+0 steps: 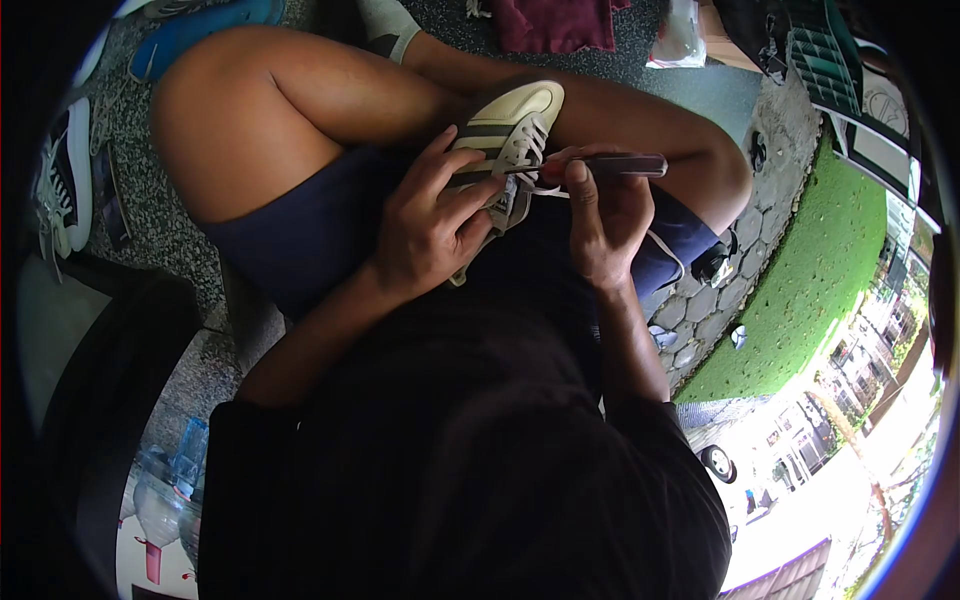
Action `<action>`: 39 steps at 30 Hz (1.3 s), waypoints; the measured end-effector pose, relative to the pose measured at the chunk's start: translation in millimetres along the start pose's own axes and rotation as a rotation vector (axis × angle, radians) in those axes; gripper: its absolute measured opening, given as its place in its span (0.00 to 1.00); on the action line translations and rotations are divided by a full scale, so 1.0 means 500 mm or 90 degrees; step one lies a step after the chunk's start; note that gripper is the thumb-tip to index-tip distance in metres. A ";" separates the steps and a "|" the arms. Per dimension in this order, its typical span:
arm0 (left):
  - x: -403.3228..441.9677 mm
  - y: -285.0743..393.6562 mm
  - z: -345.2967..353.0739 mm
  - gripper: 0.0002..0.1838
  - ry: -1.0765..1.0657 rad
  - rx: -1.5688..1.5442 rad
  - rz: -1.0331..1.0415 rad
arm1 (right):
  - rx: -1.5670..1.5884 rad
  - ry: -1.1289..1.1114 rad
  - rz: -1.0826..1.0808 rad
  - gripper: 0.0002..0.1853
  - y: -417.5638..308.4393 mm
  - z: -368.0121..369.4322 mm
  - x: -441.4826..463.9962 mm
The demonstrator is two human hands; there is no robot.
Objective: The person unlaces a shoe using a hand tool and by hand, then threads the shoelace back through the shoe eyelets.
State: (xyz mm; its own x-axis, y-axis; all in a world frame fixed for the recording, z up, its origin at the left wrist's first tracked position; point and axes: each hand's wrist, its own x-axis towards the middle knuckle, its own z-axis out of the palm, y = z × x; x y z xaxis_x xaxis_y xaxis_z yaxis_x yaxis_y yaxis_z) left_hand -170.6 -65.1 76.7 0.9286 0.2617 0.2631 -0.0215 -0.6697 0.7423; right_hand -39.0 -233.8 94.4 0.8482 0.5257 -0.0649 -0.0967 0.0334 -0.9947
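A cream sneaker (540, 100) with dark side stripes and white laces rests in my lap, its toe pointing away from me. My left hand (430, 220) is closed on the side of the shoe, with fingers over the stripes and near the laces. My right hand (612, 215) grips a thin-shafted tool with a dark handle (630, 165), like an awl or screwdriver. Its slim shaft reaches left to the lace area, close to my left fingertips. Whether the tip has entered the shoe I cannot tell. My hands hide the shoe's heel in part.
My crossed legs surround the work. A black-and-white sneaker (75, 175) stands at left, and a blue shoe-like item (200, 35) lies beyond my knee. Maroon cloth (555, 25) lies ahead. Plastic bottles (165, 505) are at lower left; stone paving (700, 310) borders grass (790, 320) on the right.
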 end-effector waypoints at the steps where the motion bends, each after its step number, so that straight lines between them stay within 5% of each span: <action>1: 0.000 0.000 -0.001 0.24 -0.004 0.001 0.002 | -0.028 -0.020 0.001 0.09 0.000 -0.001 0.000; 8: -0.005 -0.005 0.002 0.20 -0.010 0.019 0.031 | -0.077 -0.012 0.000 0.09 -0.001 0.004 0.003; 10: -0.007 -0.005 0.003 0.19 -0.014 0.022 0.039 | -0.290 -0.083 -0.059 0.11 -0.019 0.008 0.009; 15: -0.012 -0.011 0.006 0.18 -0.014 0.036 0.049 | -0.425 -0.147 -0.116 0.12 -0.031 0.032 0.028; 18: -0.009 -0.012 0.005 0.17 -0.008 0.035 0.041 | -0.386 -0.149 -0.093 0.11 -0.020 0.029 0.042; 24: -0.003 0.000 -0.001 0.17 -0.039 0.064 0.038 | -0.091 -0.161 0.164 0.11 0.011 -0.031 0.065; 39: 0.004 -0.003 0.000 0.21 -0.043 0.052 0.029 | 0.076 -0.192 0.176 0.10 0.001 -0.043 0.034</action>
State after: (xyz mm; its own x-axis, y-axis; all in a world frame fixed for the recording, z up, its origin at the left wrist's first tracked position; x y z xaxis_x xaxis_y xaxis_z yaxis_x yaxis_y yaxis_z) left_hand -169.0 -63.4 75.9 0.9501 0.1840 0.2519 -0.0371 -0.7351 0.6770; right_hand -13.6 -243.2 91.3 0.5930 0.7534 -0.2841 -0.3734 -0.0553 -0.9260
